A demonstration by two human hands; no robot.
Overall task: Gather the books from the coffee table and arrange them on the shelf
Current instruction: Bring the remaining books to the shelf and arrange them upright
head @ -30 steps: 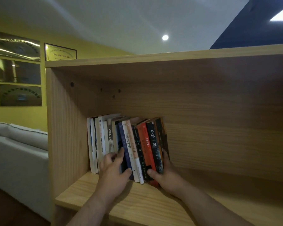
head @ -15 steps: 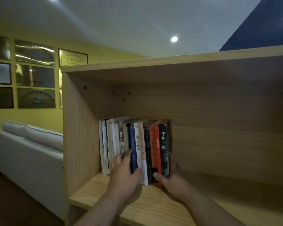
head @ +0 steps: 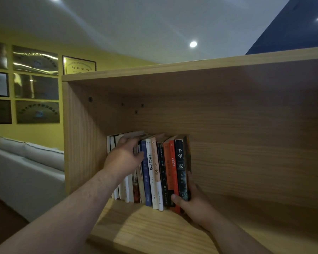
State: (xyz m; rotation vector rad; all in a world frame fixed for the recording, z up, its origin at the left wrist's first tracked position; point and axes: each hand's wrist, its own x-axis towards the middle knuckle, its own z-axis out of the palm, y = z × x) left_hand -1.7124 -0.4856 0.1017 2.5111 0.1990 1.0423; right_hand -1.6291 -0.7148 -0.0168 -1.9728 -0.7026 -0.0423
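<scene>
Head view: a pale sofa point(head: 26, 173) sits at nine o'clock, below framed plaques point(head: 36, 60) at ten o'clock on the yellow wall point(head: 35, 132); the wooden shelf point(head: 154, 226) fills the rest; the books point(head: 154, 171) stand spine-out in a row in its left corner, near centre; the left hand point(head: 124, 156) curls its fingers over the pale books' tops at the row's ten o'clock; the right hand point(head: 195, 202) clamps the black end book point(head: 181, 167) at the row's five o'clock, thumb on the spine.
</scene>
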